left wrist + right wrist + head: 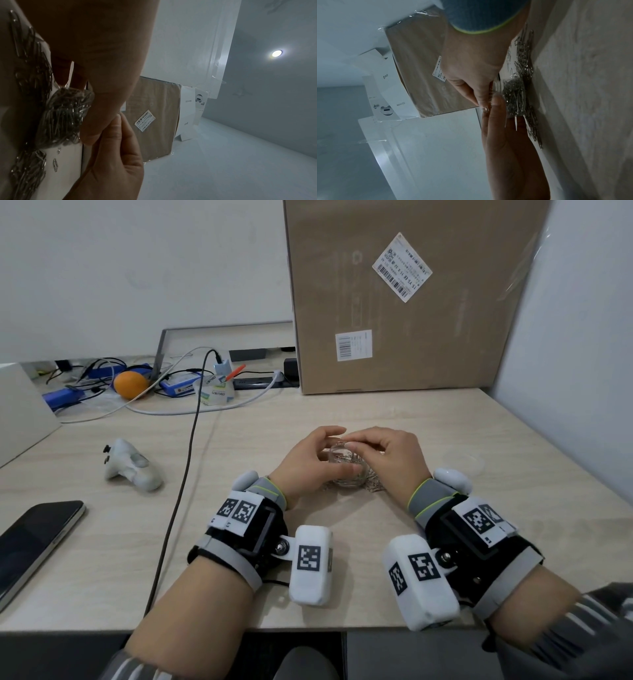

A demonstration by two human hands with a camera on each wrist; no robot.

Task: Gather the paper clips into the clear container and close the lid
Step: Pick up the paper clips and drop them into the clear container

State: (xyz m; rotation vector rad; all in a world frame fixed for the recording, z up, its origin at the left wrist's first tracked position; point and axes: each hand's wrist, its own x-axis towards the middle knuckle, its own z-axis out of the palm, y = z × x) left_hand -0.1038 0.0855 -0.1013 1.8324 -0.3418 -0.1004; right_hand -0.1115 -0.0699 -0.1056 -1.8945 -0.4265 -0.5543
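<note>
A small clear container stands on the desk with a mass of silver paper clips in it, also seen as container and container. My left hand curls round its left side. My right hand reaches over its open top with fingertips together, pinching a few paper clips that show against its palm in the right wrist view. Loose paper clips lie on the desk around the container's base, seen too as clips and clips. The clear round lid lies flat to the right.
A big cardboard box stands behind the hands. To the left lie a white controller, a black cable and a phone. An orange and cable clutter sit at the back left.
</note>
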